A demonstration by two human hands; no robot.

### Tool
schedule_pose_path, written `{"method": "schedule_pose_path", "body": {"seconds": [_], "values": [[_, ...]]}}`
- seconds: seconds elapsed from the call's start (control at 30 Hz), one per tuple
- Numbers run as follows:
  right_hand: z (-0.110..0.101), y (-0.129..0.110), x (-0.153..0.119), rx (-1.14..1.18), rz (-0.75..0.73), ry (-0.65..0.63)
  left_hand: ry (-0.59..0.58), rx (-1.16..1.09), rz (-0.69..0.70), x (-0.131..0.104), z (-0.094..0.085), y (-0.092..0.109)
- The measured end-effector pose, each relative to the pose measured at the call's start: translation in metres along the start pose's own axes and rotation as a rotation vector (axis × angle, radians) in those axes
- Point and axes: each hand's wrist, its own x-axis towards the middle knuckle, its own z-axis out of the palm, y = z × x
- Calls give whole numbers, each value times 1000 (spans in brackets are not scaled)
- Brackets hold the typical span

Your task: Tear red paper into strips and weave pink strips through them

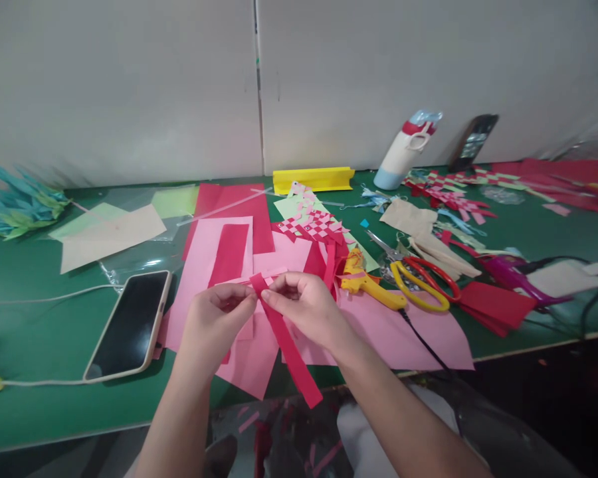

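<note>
Both hands meet over the pink paper sheets at the front middle of the table. My left hand (219,315) pinches the upper end of a long red paper strip (292,352) between thumb and fingers. Close against it, my right hand (303,305) grips the same end from the other side. The strip's free end slants down to the right, past the table edge. Under the hands lie pink paper sheets (197,289), with a red paper piece (229,252) on top. Just right of my right hand rests a yellow hot glue gun (366,282).
Scissors (408,272) with yellow and red handles lie right of the glue gun. A phone (129,325) with a white cable sits at left. Woven paper pieces (316,224), a yellow folded strip (313,180) and a bottle (406,151) stand or lie toward the wall.
</note>
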Motion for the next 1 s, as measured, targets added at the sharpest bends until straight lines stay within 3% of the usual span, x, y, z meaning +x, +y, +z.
{"method": "schedule_pose_path", "body": {"seconds": [0.47,0.77,0.87,1.0], "values": [[3,4,1,-6,20,0,-29,363,201,-2,0,3],[6,6,1,-49,41,4,91,620,367,-4,-2,5],[2,5,1,-34,32,32,142,580,321,-3,-5,5],[-2,5,2,48,36,47,47,353,122,-1,-6,2]]}}
